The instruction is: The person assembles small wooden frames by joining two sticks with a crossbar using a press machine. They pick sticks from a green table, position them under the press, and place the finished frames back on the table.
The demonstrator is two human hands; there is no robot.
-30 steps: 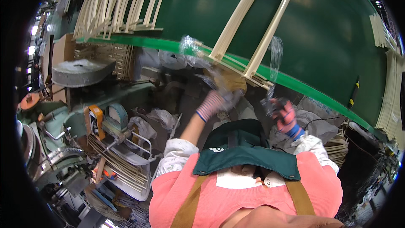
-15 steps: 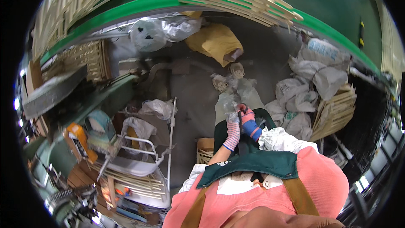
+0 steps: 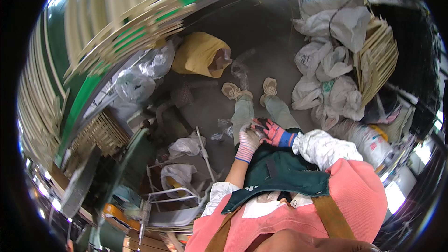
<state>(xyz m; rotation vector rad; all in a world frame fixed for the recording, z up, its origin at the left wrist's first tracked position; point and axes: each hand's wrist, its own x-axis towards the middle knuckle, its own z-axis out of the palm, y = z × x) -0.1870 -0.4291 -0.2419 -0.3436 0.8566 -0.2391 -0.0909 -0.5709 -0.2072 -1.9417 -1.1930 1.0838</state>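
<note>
Both my hands meet in front of my thighs, above the dark green apron (image 3: 268,170). My left hand (image 3: 249,140) wears a pink-and-white striped glove with a greyish front; its fingers are partly covered by the other hand. My right hand (image 3: 276,134), in a pink and black glove with a blue cuff, reaches across to the left hand's fingers. Its own fingers look apart, and no held object shows. Scraps of clear plastic film (image 3: 225,129) lie on the floor beside my left leg.
A yellow sack (image 3: 198,55) lies open on the floor ahead. Several white bags (image 3: 322,60) and stacked pale slats (image 3: 379,60) stand at the right. A white metal frame (image 3: 205,154) and a green machine (image 3: 123,168) are at the left. More slats (image 3: 133,32) overhang the green-edged bench (image 3: 84,95).
My view has turned right. Clear plastic that was at my hands now no longer shows there, and film lies on the floor. My right fingers have spread over the left hand.
</note>
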